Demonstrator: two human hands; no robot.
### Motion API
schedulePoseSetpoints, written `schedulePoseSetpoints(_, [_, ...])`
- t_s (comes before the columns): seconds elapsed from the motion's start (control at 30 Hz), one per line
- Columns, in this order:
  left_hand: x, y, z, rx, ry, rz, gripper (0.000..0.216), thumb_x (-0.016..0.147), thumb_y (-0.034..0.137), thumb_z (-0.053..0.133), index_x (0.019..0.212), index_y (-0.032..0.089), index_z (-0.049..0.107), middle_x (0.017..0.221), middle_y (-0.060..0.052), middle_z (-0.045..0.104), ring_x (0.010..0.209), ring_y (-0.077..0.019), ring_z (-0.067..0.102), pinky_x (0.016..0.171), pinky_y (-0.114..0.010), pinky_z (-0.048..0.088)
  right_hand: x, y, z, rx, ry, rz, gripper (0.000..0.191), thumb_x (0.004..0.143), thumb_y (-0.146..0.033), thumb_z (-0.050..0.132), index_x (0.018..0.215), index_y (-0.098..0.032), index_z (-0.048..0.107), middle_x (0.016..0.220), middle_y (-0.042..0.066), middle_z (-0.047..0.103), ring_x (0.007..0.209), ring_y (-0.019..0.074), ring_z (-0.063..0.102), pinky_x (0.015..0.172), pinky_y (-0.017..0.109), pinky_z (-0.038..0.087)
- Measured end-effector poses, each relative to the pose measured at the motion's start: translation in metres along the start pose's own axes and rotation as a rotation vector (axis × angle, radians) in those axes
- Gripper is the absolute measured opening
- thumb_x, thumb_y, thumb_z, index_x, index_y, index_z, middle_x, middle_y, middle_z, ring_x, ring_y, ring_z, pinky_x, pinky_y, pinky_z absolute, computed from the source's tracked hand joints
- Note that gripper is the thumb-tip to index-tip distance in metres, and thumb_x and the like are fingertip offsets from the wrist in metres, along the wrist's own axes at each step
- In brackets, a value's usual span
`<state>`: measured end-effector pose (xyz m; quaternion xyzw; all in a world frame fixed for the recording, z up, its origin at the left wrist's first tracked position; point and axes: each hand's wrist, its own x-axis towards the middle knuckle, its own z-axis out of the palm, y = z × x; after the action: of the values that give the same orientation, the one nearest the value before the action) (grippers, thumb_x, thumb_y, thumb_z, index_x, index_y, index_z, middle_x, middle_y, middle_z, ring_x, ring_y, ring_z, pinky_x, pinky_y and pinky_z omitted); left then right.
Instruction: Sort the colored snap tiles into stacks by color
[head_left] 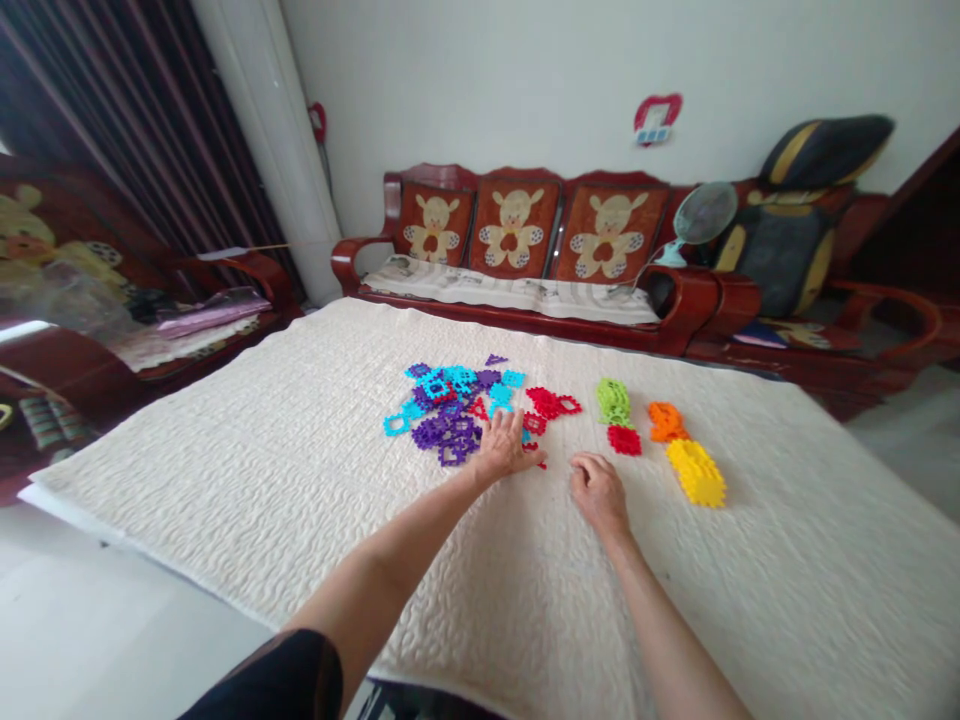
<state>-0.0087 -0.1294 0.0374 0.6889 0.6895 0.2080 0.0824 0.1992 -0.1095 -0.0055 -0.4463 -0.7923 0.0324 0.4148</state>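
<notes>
My left hand [504, 445] lies flat with fingers spread on the edge of a mixed pile of blue, purple and red plastic pieces [454, 405]. A few red pieces [551, 403] lie just beyond its fingertips. My right hand [598, 488] rests on the cream quilt [300, 470] with its fingers curled under; whether it holds anything is hidden. To its right lie sorted piles: green pieces [613, 400], a red stack [624, 440], orange pieces [666, 421] and yellow pieces [697, 472].
The quilt covers a low table. Behind it stands a wooden sofa [525, 250] with bear cushions, a small fan [701, 218] and a child seat [802, 215]. A wooden chair [112, 330] with clutter stands at the left.
</notes>
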Motion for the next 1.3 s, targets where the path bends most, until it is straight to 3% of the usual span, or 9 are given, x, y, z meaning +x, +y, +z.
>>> schedulePoseSetpoints(0.3, [-0.007,-0.016,-0.019,0.046,-0.113,-0.011,0.090,0.077,0.054,0.059,0.150,0.017,0.022,0.152,-0.015,0.036,0.143,-0.0347,0.024,0.115,-0.056,0.019,0.000,0.006,0.003,-0.011,0.019,-0.030,0.022,0.078,-0.017,0.043,0.084,-0.020,0.065,0.092,0.009,0.069,0.089,0.0215,0.063,0.086,0.037,0.050])
schedulePoseSetpoints(0.53, [-0.009,-0.040,-0.034,0.143,-0.036,0.079,0.068,0.081,0.048,0.059,0.140,0.021,0.042,0.142,-0.013,0.046,0.129,-0.0312,0.044,0.108,-0.051,0.034,0.000,0.003,0.002,-0.009,0.014,-0.004,0.023,0.078,-0.016,0.043,0.084,-0.019,0.064,0.092,0.009,0.069,0.090,0.0212,0.062,0.087,0.036,0.050])
schedulePoseSetpoints(0.7, [-0.004,-0.051,-0.046,0.207,0.101,0.045,0.041,0.087,0.034,0.053,0.126,0.023,0.055,0.144,-0.012,0.042,0.136,-0.0308,0.034,0.105,-0.048,0.036,0.000,0.001,0.001,-0.002,-0.006,0.012,0.022,0.078,-0.016,0.043,0.084,-0.019,0.065,0.093,0.010,0.069,0.091,0.0215,0.062,0.088,0.037,0.049])
schedulePoseSetpoints(0.8, [0.000,-0.042,-0.036,0.147,0.148,0.070,0.035,0.090,0.026,0.046,0.124,0.022,0.056,0.143,-0.011,0.045,0.135,-0.0268,0.037,0.107,-0.045,0.036,0.000,-0.003,-0.001,0.007,0.002,0.020,0.023,0.078,-0.015,0.043,0.085,-0.019,0.065,0.094,0.010,0.068,0.093,0.0213,0.061,0.090,0.037,0.049])
schedulePoseSetpoints(0.97, [0.014,-0.012,-0.004,0.032,0.078,0.156,0.031,0.089,0.016,0.039,0.111,0.018,0.061,0.122,-0.011,0.059,0.115,-0.0207,0.053,0.101,-0.037,0.042,-0.001,-0.009,-0.005,0.012,-0.008,0.031,0.024,0.078,-0.013,0.044,0.085,-0.020,0.065,0.094,0.009,0.068,0.094,0.0204,0.061,0.090,0.037,0.049])
schedulePoseSetpoints(1.1, [0.034,0.007,0.012,0.035,0.018,0.118,0.031,0.085,0.007,0.037,0.098,0.016,0.064,0.103,-0.012,0.064,0.099,-0.0213,0.059,0.093,-0.036,0.047,-0.001,-0.011,-0.007,0.004,-0.019,0.033,0.024,0.079,-0.012,0.043,0.087,-0.020,0.065,0.095,0.009,0.067,0.095,0.0208,0.061,0.090,0.037,0.049])
schedulePoseSetpoints(1.2, [0.050,0.010,0.019,0.015,0.026,0.090,0.028,0.083,0.006,0.040,0.092,0.016,0.064,0.101,-0.012,0.064,0.096,-0.0214,0.061,0.092,-0.035,0.048,-0.001,-0.011,-0.007,0.005,-0.032,0.050,0.023,0.079,-0.012,0.044,0.086,-0.020,0.065,0.097,0.009,0.067,0.096,0.0211,0.061,0.090,0.037,0.049])
schedulePoseSetpoints(1.3, [0.063,0.006,0.028,-0.110,0.117,0.134,0.025,0.080,0.007,0.043,0.086,0.015,0.065,0.095,-0.009,0.065,0.094,-0.0187,0.062,0.091,-0.030,0.049,-0.001,-0.011,-0.007,0.009,-0.035,0.066,0.023,0.079,-0.011,0.044,0.086,-0.020,0.064,0.097,0.008,0.067,0.096,0.0210,0.061,0.090,0.037,0.049])
